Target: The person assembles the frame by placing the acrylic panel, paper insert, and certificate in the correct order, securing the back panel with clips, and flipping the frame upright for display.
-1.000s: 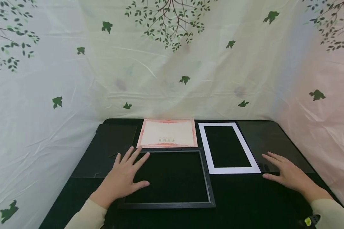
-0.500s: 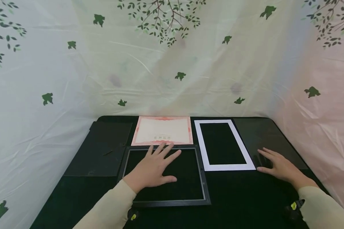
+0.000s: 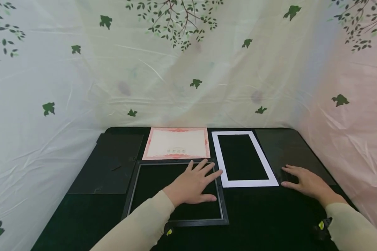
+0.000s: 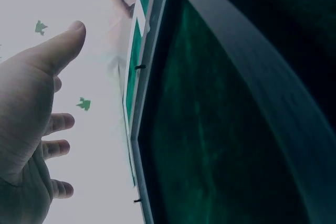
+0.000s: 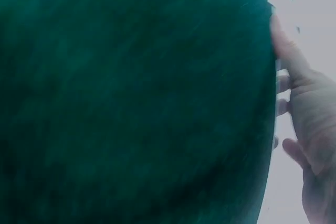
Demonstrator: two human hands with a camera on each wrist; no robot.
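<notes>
In the head view my left hand (image 3: 191, 184), fingers spread, is over the right part of a dark picture frame (image 3: 176, 222) and holds nothing. The left wrist view shows this hand (image 4: 31, 114) apart from the frame's raised edge (image 4: 152, 40). My right hand (image 3: 311, 184) is at the near edge of a clear sheet (image 3: 289, 146) on the right, fingers loosely bent; whether it touches the sheet I cannot tell. Just left of that hand lies a white mat border (image 3: 249, 183) with a rectangular opening. A certificate (image 3: 179, 141) with a pink border lies behind the frame.
A dark backing board (image 3: 106, 164) with a small hanger lies left of the frame. Everything rests on a dark green table surface (image 3: 264, 219). A pale cloth (image 3: 163, 90) with leaf prints hangs around the back and sides.
My left hand has swept rightward across the frame. The right hand has shifted slightly to the left and now stays near the clear sheet's corner. The head view has turned slightly.
</notes>
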